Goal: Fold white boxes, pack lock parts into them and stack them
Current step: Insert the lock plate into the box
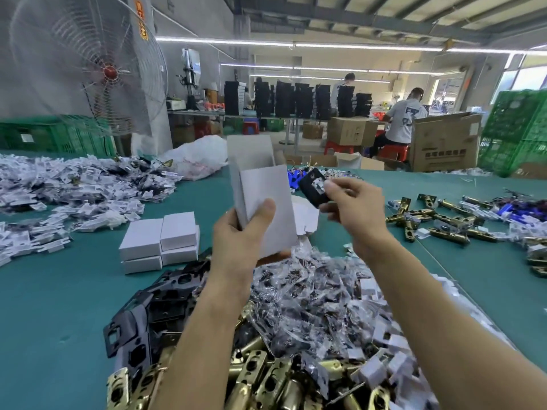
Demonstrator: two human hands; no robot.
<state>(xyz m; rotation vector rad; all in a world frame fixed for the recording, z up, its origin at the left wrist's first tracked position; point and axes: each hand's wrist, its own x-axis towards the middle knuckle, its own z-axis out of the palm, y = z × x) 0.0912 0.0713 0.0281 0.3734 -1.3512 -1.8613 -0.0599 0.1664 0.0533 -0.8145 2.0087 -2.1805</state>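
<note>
Left hand: raised over the middle of the table, gripping the lower part of a white box; the thumb presses flat on the front face and the fingers wrap round behind.
White box: held upright and slightly tilted, top end open with its flap standing up at the far side.
Right hand: raised just right of the box, pinching a black plate between thumb and fingertips.
Black plate: beside the box's upper right edge, close to it but apart; something small and pale lies against it, too blurred to identify.
Closed boxes: four white ones, stacked two by two on the green table, left of the hands.
Near centre: a heap of small clear bags under both forearms.
Near left: a pile of black plates, touching that heap.
Near edge: brass latches lying in a heap.
Right: more brass latches, scattered loosely.
Far left: a wide spread of white bagged parts.
Far left, beyond the table: a large fan.
</note>
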